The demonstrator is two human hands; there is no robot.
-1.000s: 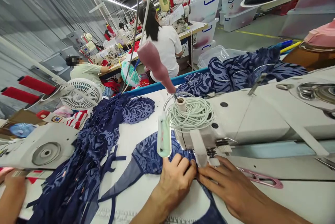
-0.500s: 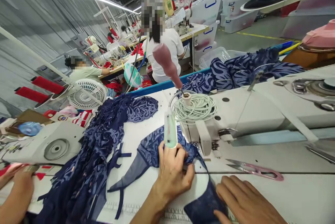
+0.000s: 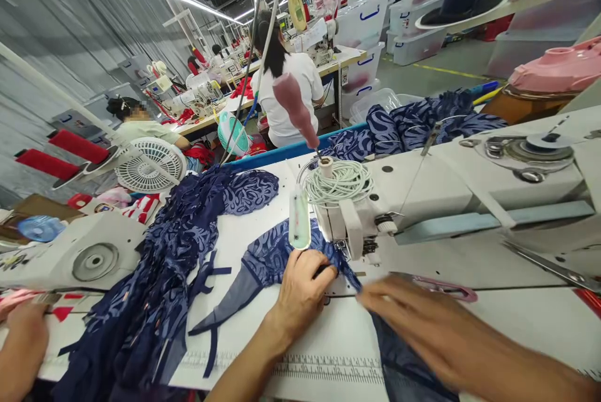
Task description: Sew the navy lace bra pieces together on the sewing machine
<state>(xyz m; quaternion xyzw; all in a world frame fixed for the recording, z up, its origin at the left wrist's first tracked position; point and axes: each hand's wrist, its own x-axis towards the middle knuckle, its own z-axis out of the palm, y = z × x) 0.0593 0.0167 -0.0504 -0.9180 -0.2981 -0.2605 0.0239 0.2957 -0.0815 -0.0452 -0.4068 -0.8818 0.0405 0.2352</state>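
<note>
Navy lace (image 3: 270, 252) behind the table's front edge (image 3: 328, 372): left hand (image 3: 303, 280) holding it, right hand (image 3: 404, 311) blurred, grip unclear; guide evenly.

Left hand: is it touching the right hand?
Apart. The head view shows a gap between the left hand and the right hand, with white tabletop and navy fabric visible there.

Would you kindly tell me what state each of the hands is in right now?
Left hand: fingers curled at the navy patterned fabric; grip cannot be told.
Right hand: blurred, fingers extended, fingertips at navy fabric; grip cannot be told.
</note>
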